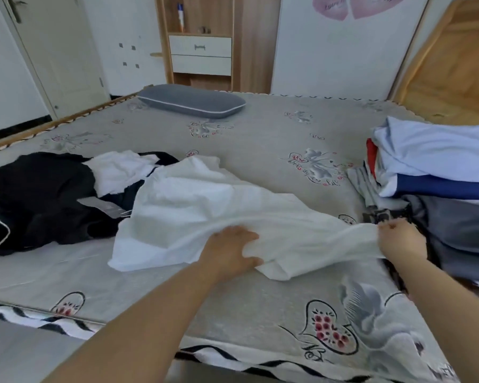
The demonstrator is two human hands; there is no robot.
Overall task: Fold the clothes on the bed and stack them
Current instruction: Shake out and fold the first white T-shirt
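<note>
A white garment [205,205] lies spread and rumpled across the middle of the bed [260,139]. My left hand [230,250] grips its near edge, thumb under a fold. My right hand [401,241] pinches the same garment's right end, pulling it taut toward the stack. A pile of black clothes [36,200] with another white piece [122,170] on top lies at the left. A stack of clothes [440,172] in light blue, dark blue, red and grey sits at the right edge.
A grey pillow [191,103] lies at the far side of the bed. Beyond it stand a wooden shelf unit with drawers [201,51] and a white door [58,51]. The bed's near edge runs just below my forearms.
</note>
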